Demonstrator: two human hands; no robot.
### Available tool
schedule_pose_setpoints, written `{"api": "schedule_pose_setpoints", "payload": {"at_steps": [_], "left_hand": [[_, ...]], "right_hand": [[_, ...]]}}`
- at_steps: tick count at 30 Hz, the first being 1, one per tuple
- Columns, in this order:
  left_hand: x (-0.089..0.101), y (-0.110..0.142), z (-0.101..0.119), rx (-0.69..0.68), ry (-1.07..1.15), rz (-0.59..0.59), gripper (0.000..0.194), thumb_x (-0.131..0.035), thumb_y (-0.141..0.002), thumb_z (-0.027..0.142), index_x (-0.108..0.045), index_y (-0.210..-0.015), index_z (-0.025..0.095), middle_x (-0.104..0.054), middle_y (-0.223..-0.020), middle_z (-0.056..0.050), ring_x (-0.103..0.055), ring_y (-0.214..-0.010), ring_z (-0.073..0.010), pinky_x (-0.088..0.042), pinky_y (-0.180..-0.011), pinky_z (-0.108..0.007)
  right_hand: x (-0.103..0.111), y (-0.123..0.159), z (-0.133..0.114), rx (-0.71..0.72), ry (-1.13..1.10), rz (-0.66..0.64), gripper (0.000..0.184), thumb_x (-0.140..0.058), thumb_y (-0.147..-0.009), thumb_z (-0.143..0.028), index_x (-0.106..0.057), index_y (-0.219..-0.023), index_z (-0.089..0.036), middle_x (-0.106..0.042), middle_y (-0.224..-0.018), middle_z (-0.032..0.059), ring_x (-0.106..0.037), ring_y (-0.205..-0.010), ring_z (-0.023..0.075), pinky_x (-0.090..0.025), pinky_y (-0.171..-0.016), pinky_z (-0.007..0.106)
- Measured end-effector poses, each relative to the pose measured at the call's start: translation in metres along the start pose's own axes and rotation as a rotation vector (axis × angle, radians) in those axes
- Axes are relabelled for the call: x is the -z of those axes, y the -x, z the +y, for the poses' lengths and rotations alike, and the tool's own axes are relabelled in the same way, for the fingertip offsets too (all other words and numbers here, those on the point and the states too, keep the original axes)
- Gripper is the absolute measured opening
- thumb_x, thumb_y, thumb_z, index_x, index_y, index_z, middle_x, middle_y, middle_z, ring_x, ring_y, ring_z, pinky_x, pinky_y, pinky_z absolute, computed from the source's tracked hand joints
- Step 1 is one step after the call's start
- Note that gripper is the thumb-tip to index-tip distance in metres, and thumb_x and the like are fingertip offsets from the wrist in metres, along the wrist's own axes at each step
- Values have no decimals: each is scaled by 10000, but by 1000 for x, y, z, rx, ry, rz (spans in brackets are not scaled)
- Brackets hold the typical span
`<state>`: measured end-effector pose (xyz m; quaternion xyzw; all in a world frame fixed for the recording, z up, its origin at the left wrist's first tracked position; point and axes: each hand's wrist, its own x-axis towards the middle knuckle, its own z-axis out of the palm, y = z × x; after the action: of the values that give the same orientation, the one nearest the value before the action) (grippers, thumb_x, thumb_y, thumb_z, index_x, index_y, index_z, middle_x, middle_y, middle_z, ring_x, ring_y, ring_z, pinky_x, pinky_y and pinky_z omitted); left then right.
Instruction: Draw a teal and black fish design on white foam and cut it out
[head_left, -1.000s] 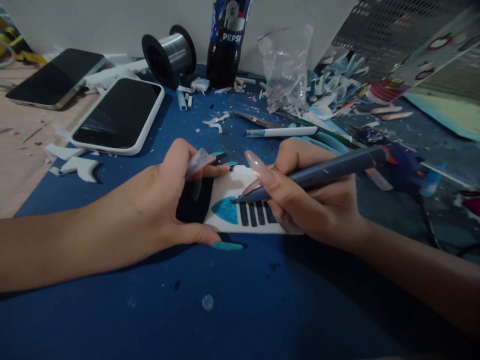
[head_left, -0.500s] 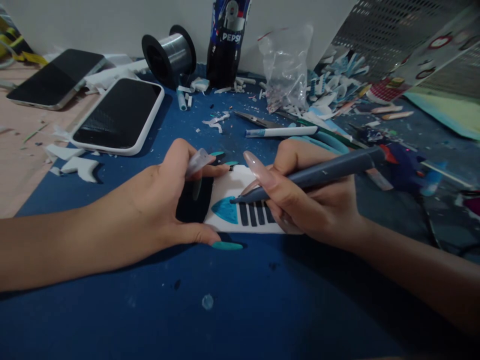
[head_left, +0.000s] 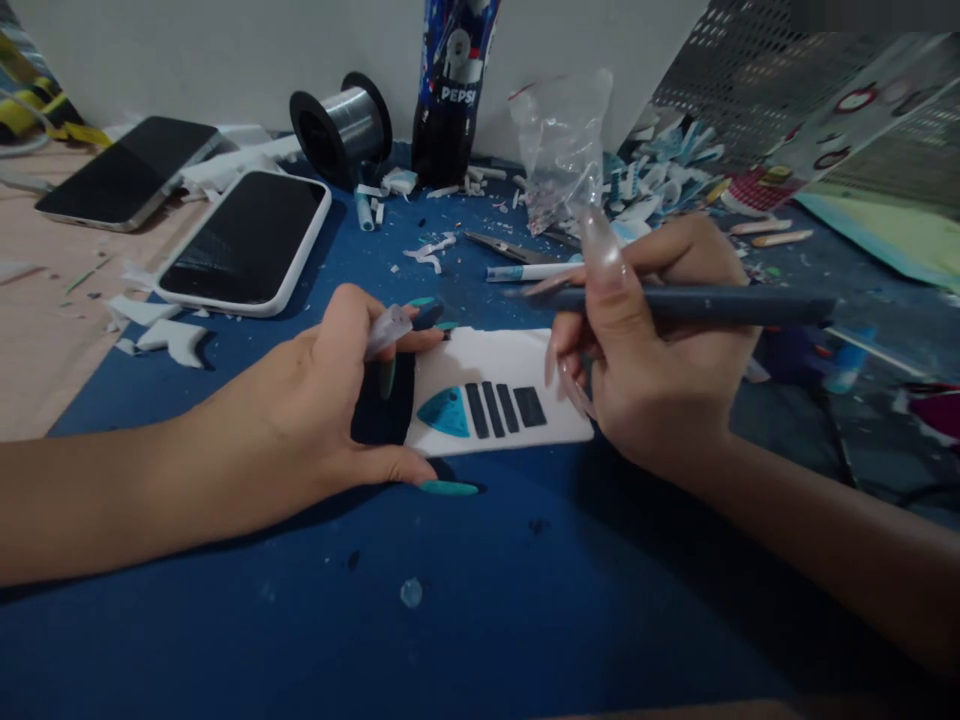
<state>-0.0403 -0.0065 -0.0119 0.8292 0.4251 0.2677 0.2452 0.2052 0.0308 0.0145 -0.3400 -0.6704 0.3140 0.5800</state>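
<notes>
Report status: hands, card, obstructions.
Left hand at left end of card; right hand holding marker off it. Blue shape, dark blocks on card. Right hand overlaps card's right edge in view; white pen just beyond.

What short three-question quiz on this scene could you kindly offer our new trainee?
1. Multiple choice: What does the right hand hold?
A) a phone
B) a dark pen
C) a plastic bag

2. True or false: In the picture, the Pepsi bottle stands to the right of the spool.

3. Fill in the blank: The pointed shape on the white card is coloured ____.

Key: 1. B; 2. true; 3. blue
</notes>
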Motion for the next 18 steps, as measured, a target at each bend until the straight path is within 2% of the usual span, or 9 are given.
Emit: {"api": "schedule_pose_setpoints", "payload": {"at_steps": [2, 5, 8, 11, 14, 16, 18], "left_hand": [[-1, 1, 0, -15, -83, 74, 701, -737, -798, 775, -349, -1161, 316, -637, -1403, -159, -666, -1263, -436, -650, -747, -504], [-2, 2, 2, -46, -204, 185, 772, -701, -752, 855, -400, -1166, 276, -628, -1221, -146, -699, -1080, -418, -616, -700, -479], [-2, 1, 1, -70, -261, 201, 838, -694, -725, 881, -432, -1200, 242, -585, -1139, -120, -673, -986, -377, -594, -731, -483], [-2, -1, 2, -82, -293, 174, 852, -672, -721, 893, -426, -1215, 244, -582, -1127, -117, -640, -979, -371, -577, -754, -497], [0, -5, 8, -83, -337, 163, 867, -635, -669, 953, -417, -1117, 244, -593, -1069, -118, -620, -950, -376, -566, -780, -534], [2, -7, 14, -67, -354, 135, 881, -619, -623, 989, -397, -1027, 238, -593, -1003, -124, -613, -917, -385, -554, -787, -563], [5, -8, 20, -68, -321, 94, 886, -633, -594, 996, -377, -972, 236, -589, -959, -130, -615, -878, -379, -544, -765, -562]], "right_hand": [[5, -2, 5, 0, 68, 47, 260, -715, -985, -407, -608, -798, -261, -581, -647, -46, -520, -459, 105, -430, -470, 291], [15, -8, 13, 12, 227, 43, 199, -639, -1029, -400, -628, -872, -279, -587, -724, -17, -549, -556, 144, -446, -541, 317], [25, -14, 16, 126, 434, 36, 229, -587, -1032, -331, -560, -814, -264, -568, -772, 20, -548, -654, 187, -425, -597, 336], [30, -17, 8, 178, 766, -72, 157, -556, -997, -255, -550, -841, -245, -592, -864, 72, -554, -748, 227, -370, -614, 343], [29, -14, -7, 76, 1032, -227, 86, -516, -973, -184, -585, -934, -218, -591, -915, 104, -535, -707, 229, -305, -574, 336], [26, -10, -14, 54, 1039, -283, 107, -496, -965, -141, -581, -953, -205, -595, -948, 117, -551, -734, 236, -331, -580, 336], [23, -9, -17, 66, 900, -319, 116, -469, -993, -146, -555, -948, -209, -615, -983, 120, -587, -822, 246, -420, -644, 351]]}}
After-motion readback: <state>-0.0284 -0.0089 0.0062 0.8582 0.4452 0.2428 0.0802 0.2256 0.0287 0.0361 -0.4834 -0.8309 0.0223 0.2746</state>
